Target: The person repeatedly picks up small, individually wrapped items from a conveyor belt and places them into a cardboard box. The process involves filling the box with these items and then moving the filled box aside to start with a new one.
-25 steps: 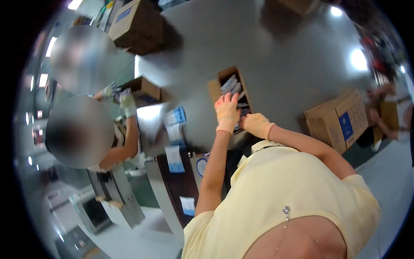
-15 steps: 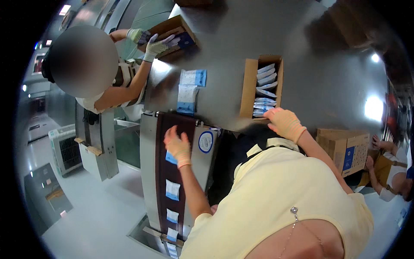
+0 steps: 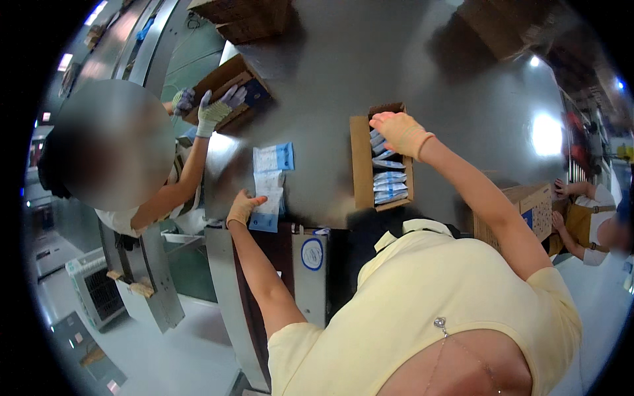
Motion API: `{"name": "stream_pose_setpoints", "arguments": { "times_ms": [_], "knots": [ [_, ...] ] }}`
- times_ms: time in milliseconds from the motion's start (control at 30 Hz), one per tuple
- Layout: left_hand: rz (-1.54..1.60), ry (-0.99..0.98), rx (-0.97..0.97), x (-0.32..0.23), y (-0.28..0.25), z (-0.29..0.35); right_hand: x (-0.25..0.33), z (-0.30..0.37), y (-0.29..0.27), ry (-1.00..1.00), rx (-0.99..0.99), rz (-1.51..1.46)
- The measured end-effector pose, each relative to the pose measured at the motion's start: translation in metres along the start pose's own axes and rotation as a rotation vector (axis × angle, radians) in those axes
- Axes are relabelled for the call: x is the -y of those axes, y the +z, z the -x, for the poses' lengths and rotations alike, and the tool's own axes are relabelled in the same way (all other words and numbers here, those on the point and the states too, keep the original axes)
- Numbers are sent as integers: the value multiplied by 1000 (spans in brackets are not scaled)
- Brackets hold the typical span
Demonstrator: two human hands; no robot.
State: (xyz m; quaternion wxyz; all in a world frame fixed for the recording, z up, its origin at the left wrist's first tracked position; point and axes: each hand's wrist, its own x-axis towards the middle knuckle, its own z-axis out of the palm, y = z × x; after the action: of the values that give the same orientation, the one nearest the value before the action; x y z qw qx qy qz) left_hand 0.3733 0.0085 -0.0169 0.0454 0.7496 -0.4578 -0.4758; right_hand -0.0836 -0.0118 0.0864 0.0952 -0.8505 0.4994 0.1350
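Note:
On the metal table, several white-and-blue soft packets [image 3: 273,158] lie in a column beyond the conveyor's end. My left hand [image 3: 244,207] touches the left side of the nearest packet [image 3: 267,219], its thumb stretched over it and its fingers apart. An open cardboard box [image 3: 362,165] stands to the right, holding a row of similar packets [image 3: 389,187] on edge. Over the far half of this box reaches my right hand [image 3: 404,134], fingers extended across the packets' tops; the packets under it are partly hidden. Both hands wear thin pale gloves.
The dark conveyor belt [image 3: 274,254] runs toward me below my left arm. At the far left, a co-worker's gloved hands [image 3: 214,109] are at another cardboard box [image 3: 247,72]. A closed carton [image 3: 525,198] stands at right beside another person [image 3: 588,221]. More cartons [image 3: 247,16] sit farther back.
My left hand has moved from above the belt forward to the packets on the table. My right hand has gone from the box's near end to its far half. The view has shifted.

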Motion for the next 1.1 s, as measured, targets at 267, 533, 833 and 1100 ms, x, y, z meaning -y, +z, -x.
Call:
{"name": "stream_pose_setpoints", "arguments": {
  "times_ms": [267,533,833,1100],
  "knots": [
    [145,219,-48,-16,67,-15,7,-20,25,150,325,70],
    [1449,-170,-361,-79,103,-59,18,-24,27,171,333,139],
    [677,180,-457,-125,112,-45,-2,-32,43,155,428,33],
    [-672,533,-246,-170,197,27,-5,-10,60,70,400,-100]
  ]
}}
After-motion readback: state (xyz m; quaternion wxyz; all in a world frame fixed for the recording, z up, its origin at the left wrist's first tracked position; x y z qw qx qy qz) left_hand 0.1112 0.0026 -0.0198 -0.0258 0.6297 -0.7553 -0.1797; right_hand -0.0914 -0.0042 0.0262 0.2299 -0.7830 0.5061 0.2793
